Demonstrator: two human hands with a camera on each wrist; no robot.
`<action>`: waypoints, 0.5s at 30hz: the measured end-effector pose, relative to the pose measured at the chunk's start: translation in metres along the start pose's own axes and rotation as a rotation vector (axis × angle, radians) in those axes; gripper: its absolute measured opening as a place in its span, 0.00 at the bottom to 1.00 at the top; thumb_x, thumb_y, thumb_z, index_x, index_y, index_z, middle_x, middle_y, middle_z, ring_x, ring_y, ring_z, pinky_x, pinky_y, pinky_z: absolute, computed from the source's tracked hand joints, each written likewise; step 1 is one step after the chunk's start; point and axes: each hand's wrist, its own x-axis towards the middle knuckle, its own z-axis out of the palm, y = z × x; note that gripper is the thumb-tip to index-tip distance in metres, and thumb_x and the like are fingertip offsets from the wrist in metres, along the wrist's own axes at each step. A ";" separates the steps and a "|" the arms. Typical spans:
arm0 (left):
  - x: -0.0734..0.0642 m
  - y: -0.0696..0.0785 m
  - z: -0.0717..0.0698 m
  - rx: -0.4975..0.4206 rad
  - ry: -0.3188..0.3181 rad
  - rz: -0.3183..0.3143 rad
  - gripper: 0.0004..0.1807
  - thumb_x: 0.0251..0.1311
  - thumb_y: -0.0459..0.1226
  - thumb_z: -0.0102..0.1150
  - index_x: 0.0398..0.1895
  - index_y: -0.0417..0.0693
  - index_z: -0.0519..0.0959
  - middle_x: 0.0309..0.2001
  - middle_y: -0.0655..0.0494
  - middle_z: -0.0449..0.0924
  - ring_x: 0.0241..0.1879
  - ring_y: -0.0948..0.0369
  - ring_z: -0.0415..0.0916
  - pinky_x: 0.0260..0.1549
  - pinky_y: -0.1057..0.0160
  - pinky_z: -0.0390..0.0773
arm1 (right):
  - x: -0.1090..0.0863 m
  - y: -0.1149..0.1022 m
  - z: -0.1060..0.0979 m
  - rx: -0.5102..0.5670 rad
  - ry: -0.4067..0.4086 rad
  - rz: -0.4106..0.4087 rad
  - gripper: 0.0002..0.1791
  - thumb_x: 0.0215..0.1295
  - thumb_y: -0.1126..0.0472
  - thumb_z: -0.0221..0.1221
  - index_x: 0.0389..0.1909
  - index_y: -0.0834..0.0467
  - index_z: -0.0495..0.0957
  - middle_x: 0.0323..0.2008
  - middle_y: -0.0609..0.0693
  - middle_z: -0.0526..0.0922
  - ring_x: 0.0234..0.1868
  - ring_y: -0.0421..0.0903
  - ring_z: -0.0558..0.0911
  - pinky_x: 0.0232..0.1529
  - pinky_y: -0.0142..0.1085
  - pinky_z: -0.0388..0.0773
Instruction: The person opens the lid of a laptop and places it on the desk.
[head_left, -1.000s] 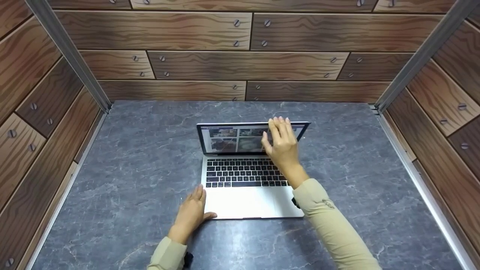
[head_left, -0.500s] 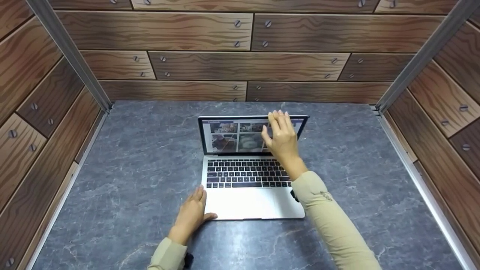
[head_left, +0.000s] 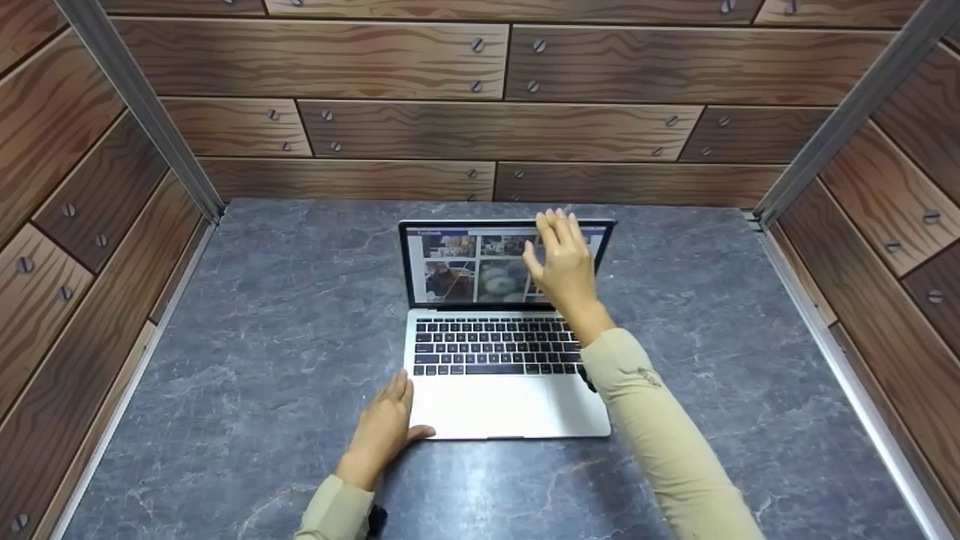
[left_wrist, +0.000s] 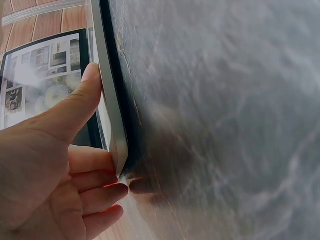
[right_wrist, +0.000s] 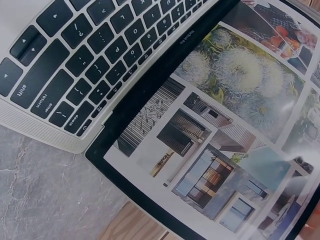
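Note:
A silver laptop (head_left: 510, 405) stands on the table with its lid raised and its screen (head_left: 450, 274) lit with several pictures. My left hand (head_left: 381, 427) rests at the near left corner, fingers straight along the side and the thumb at the front edge. In the left wrist view the thumb (left_wrist: 82, 100) lies along that edge, with the fingers by the corner. My right hand (head_left: 566, 270) reaches over the keyboard (head_left: 487, 346), its extended fingers against the top of the screen and tips reaching the lid's upper rim. The right wrist view shows mostly screen (right_wrist: 235, 100) and keys.
The laptop lies on a dark grey marbled tabletop (head_left: 285, 322). Wood-patterned panels (head_left: 495, 131) enclose the back and both sides, with grey metal posts (head_left: 161, 127) at the corners. A black wrist strap part (head_left: 376, 519) shows beside the left sleeve.
The lid has tilted further back, its top edge rising in view and more of the screen showing. My right hand has moved away with it; my left hand stays at the corner.

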 end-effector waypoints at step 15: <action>0.000 0.000 0.000 -0.018 0.006 -0.009 0.46 0.43 0.52 0.70 0.58 0.24 0.71 0.63 0.31 0.71 0.63 0.41 0.72 0.62 0.48 0.75 | 0.019 0.003 0.000 0.001 -0.268 0.121 0.28 0.60 0.56 0.61 0.59 0.67 0.74 0.58 0.64 0.78 0.65 0.61 0.74 0.77 0.54 0.57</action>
